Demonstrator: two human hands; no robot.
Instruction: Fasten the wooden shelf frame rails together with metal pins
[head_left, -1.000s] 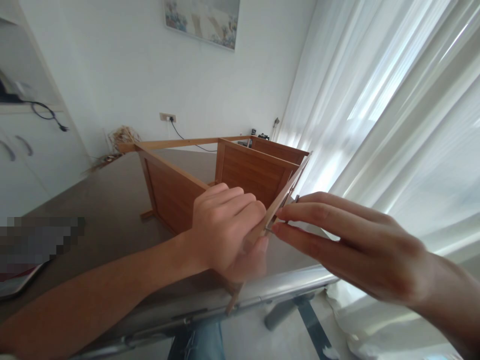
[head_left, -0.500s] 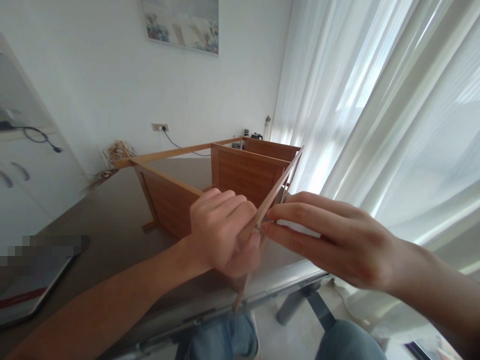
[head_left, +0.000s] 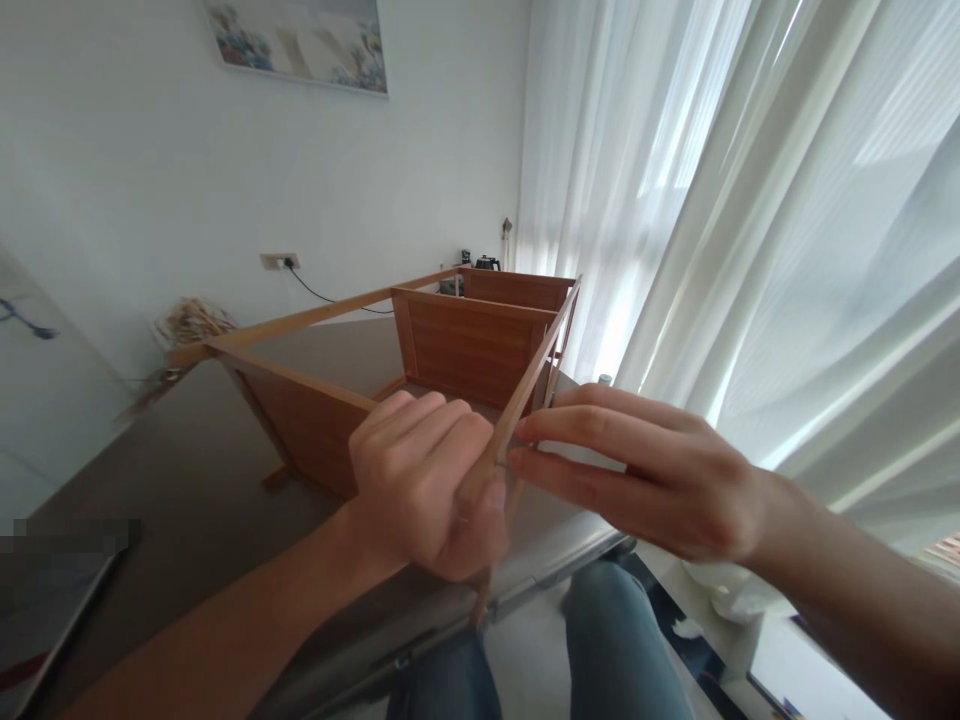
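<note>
Your left hand (head_left: 426, 478) grips the rail (head_left: 520, 400) while, just right of it, your right hand (head_left: 671, 480) pinches a thin pin (head_left: 502, 464), apparently a fastening step, calling for steady bracing.

Daylight filters through white curtains (head_left: 720, 270) beside a pale wall (head_left: 427, 170) bearing a framed picture (head_left: 304, 40), perhaps of flowers.

We've got the shelf unit (head_left: 476, 345) on the table (head_left: 195, 470), a tablet (head_left: 49, 630) at its left, curtains (head_left: 750, 300) right, wall socket (head_left: 270, 262) behind, framed picture (head_left: 307, 40) above that!
</note>
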